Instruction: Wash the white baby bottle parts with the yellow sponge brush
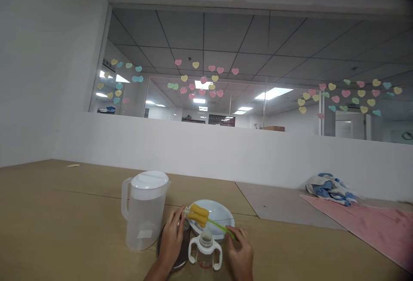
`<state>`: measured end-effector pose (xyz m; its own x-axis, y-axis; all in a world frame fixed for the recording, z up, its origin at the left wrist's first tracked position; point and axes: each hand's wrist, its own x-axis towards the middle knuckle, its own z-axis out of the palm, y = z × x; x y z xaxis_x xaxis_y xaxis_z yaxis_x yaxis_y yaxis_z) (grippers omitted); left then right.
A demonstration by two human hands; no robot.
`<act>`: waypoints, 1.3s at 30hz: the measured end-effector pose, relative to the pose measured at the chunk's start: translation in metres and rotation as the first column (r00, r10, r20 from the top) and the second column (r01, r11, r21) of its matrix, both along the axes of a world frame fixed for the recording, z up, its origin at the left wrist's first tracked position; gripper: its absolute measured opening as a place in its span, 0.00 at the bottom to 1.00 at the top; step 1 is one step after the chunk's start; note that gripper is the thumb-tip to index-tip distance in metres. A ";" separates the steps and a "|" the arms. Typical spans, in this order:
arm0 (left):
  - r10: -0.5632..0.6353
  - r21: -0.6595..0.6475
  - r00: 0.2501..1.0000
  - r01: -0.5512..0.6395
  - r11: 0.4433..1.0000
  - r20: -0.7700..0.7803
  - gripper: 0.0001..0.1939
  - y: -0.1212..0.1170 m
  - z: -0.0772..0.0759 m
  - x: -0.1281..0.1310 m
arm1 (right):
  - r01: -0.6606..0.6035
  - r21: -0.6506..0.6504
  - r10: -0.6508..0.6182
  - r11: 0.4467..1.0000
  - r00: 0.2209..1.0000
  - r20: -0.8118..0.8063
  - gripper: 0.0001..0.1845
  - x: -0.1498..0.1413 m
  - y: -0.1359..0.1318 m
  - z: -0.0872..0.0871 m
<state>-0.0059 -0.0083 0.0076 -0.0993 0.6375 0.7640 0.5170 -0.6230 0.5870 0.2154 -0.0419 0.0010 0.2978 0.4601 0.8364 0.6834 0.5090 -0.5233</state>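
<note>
My right hand [240, 253] is closed on the green handle of a bottle brush with a yellow sponge head [199, 214], which lies over a white plate [222, 216]. My left hand [171, 238] pinches a small clear piece right at the sponge head; I cannot make out what it is. A clear two-handled baby bottle [205, 253] stands between my hands near the front edge. Under my left hand lies a dark round lid or dish [182, 257]. A clear plastic pitcher with a white lid [143, 210] stands to the left.
A wooden table [64, 212] spreads to the left. At the right lie a pink cloth [371, 225] and a crumpled blue-and-white towel [332, 188]. A low white partition [226, 147] runs behind the table, with glass and heart stickers above.
</note>
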 end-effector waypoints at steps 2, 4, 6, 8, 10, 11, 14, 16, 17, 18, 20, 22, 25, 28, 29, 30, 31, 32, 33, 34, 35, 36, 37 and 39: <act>0.010 0.005 1.000 -0.010 1.000 0.005 0.18 0.000 0.000 0.000 | -0.030 -0.040 0.028 0.999 0.998 -0.054 0.13 0.000 0.000 0.000; 0.029 0.008 1.000 -0.029 1.000 0.002 0.18 -0.001 0.000 0.001 | -0.049 -0.086 0.039 0.995 0.992 -0.117 0.13 0.001 0.000 0.000; 0.044 0.008 0.999 -0.044 0.999 -0.010 0.18 -0.002 0.001 0.001 | -0.065 -0.130 0.040 0.989 0.982 -0.186 0.13 0.004 0.000 0.000; 0.053 0.008 0.998 -0.053 0.999 -0.018 0.18 -0.004 0.002 0.001 | -0.088 -0.163 0.045 0.983 0.967 -0.252 0.13 0.006 0.001 0.000; 0.058 0.008 0.998 -0.058 0.998 -0.016 0.18 -0.005 0.003 0.002 | -0.112 -0.184 0.050 0.976 0.948 -0.313 0.13 0.007 0.001 -0.001; 0.060 0.008 0.998 -0.060 0.998 -0.014 0.18 -0.005 0.003 0.002 | -0.126 -0.198 0.052 0.972 0.938 -0.342 0.13 0.007 0.002 -0.001; 0.064 0.010 0.998 -0.064 0.998 -0.015 0.18 -0.004 0.003 0.001 | -0.168 -0.239 0.051 0.956 0.901 -0.431 0.15 0.007 0.003 -0.002; 0.069 0.018 0.998 -0.069 0.997 -0.014 0.18 -0.003 0.002 0.001 | -0.197 -0.256 0.050 0.946 0.873 -0.486 0.15 0.008 0.005 -0.002; 0.073 0.024 0.997 -0.073 0.997 -0.013 0.18 -0.003 0.002 0.001 | -0.211 -0.256 0.052 0.943 0.856 -0.514 0.16 0.009 0.006 -0.001; 0.078 0.029 0.997 -0.077 0.997 -0.013 0.18 -0.002 0.001 0.000 | -0.223 -0.248 0.054 0.943 0.836 -0.545 0.16 0.011 0.007 0.000; 0.083 0.034 0.996 -0.083 0.996 -0.018 0.18 -0.002 0.002 0.000 | -0.223 -0.218 0.045 0.950 0.789 -0.613 0.17 0.016 0.008 0.003; 0.077 0.031 0.997 -0.076 0.997 -0.029 0.18 -0.003 0.002 0.000 | -0.175 -0.188 0.015 0.966 0.768 -0.640 0.17 0.020 0.008 0.006; 0.041 0.045 0.998 -0.039 0.998 -0.049 0.17 -0.004 0.002 0.002 | -0.118 -0.166 0.018 0.979 0.864 -0.503 0.16 0.020 0.006 0.006; 0.008 0.075 0.999 -0.004 0.997 -0.053 0.18 -0.005 0.001 0.004 | -0.091 -0.147 0.054 0.985 0.969 -0.240 0.13 0.013 0.003 0.003; 0.005 0.083 0.999 -0.001 0.997 -0.047 0.18 -0.006 0.002 0.004 | -0.064 -0.135 0.041 0.989 0.985 -0.165 0.12 0.010 0.002 0.002; 0.003 0.091 0.999 0.001 0.996 -0.039 0.18 -0.006 0.002 0.004 | -0.029 -0.118 0.017 0.993 0.995 -0.101 0.12 0.008 0.002 0.001; -0.001 0.098 0.999 0.004 0.995 -0.034 0.18 -0.007 0.002 0.004 | 0.006 -0.096 -0.011 0.995 0.999 -0.049 0.12 0.007 0.001 0.001; -0.006 0.107 0.999 0.010 0.994 -0.034 0.18 -0.008 0.003 0.003 | 0.037 -0.074 -0.037 0.997 0.999 -0.007 0.12 0.006 0.001 0.001; -0.014 0.114 0.999 0.018 0.993 -0.038 0.18 -0.009 0.004 0.003 | 0.058 -0.053 -0.057 0.997 0.998 0.029 0.12 0.005 0.000 0.001; -0.022 0.121 0.999 0.028 0.992 -0.044 0.18 -0.010 0.004 0.003 | 0.074 -0.033 -0.072 0.997 0.996 0.060 0.12 0.005 0.000 0.002; -0.031 0.124 0.998 0.037 0.992 -0.052 0.18 -0.011 0.004 0.003 | 0.080 -0.014 -0.079 0.997 0.993 0.090 0.12 0.004 -0.001 0.002; -0.040 0.125 0.997 0.047 0.991 -0.059 0.18 -0.011 0.005 0.003 | 0.079 0.002 -0.078 0.997 0.990 0.119 0.11 0.004 -0.001 0.003; -0.051 0.124 0.996 0.059 0.991 -0.067 0.17 -0.012 0.005 0.004 | 0.071 0.016 -0.073 0.997 0.986 0.147 0.11 0.003 -0.002 0.004; -0.088 0.112 0.992 0.099 0.989 -0.093 0.17 -0.014 0.004 0.006 | 0.051 0.035 -0.057 0.998 0.980 0.189 0.11 0.001 -0.003 0.005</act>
<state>0.0002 -0.0218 0.0118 0.0275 0.5474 0.8364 0.4997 -0.7323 0.4627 0.2164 -0.0448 0.0058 0.1558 0.4217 0.8933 0.7958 0.4822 -0.3664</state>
